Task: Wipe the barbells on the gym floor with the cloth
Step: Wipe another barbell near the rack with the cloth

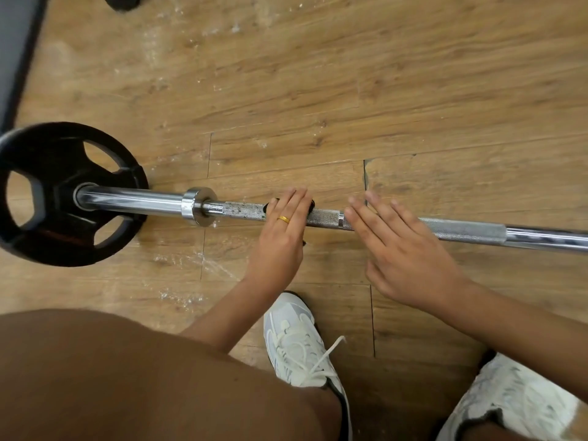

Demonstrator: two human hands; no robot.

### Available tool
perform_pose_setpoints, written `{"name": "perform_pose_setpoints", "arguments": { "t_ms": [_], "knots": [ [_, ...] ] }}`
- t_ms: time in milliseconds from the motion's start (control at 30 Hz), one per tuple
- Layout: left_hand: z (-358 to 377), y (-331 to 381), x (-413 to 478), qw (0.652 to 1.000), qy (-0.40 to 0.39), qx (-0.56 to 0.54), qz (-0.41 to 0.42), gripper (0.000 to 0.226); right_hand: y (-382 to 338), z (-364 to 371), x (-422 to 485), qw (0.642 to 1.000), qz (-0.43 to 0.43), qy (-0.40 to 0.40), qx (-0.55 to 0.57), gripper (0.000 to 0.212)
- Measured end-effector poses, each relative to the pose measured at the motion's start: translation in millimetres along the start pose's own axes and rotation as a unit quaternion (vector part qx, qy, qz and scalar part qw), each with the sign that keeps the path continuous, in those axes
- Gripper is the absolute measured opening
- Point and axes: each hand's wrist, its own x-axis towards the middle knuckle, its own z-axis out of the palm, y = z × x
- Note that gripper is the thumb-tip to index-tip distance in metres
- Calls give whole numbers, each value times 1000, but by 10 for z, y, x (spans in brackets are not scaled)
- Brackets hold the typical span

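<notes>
A chrome barbell (324,216) lies across the wooden floor, with a black weight plate (47,218) on its left end and a steel collar (195,205) beside it. My left hand (281,230), a gold ring on one finger, presses flat on the knurled part of the bar. Small dark edges of a cloth (270,205) show under its fingers. My right hand (404,249) hovers open just right of it, fingers spread over the bar, holding nothing.
White chalky marks dot the wooden floor (286,90). My white sneaker (296,342) stands just below the bar, my bare knee fills the lower left, and white shorts (515,396) show at lower right. A grey strip (16,43) runs along the left edge.
</notes>
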Motion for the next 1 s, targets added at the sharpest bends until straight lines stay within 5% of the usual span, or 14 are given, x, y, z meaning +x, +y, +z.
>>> {"name": "perform_pose_setpoints", "arguments": {
  "t_ms": [100, 300, 467, 533, 667, 1000],
  "knots": [
    [-39, -121, 70, 1000, 1, 13, 24, 66, 66, 9, 18, 1000, -4, -6, -5, 83],
    [-47, -83, 216, 997, 41, 3, -66, 51, 163, -4, 134, 1000, 5, -5, 12, 83],
    [9, 50, 345, 998, -17, 21, 63, 73, 287, -28, 233, 1000, 8, -16, 21, 86],
    [-28, -72, 458, 998, -28, 36, 54, 74, 335, -24, 275, 999, 11, -21, 25, 84],
    [-131, -215, 562, 997, -7, 18, -80, 56, 439, -31, 373, 999, 14, -22, 38, 84],
    [8, -5, 1047, 996, -69, -54, -16, 46, 621, -62, 626, 996, 53, -24, 68, 86]
  ]
}}
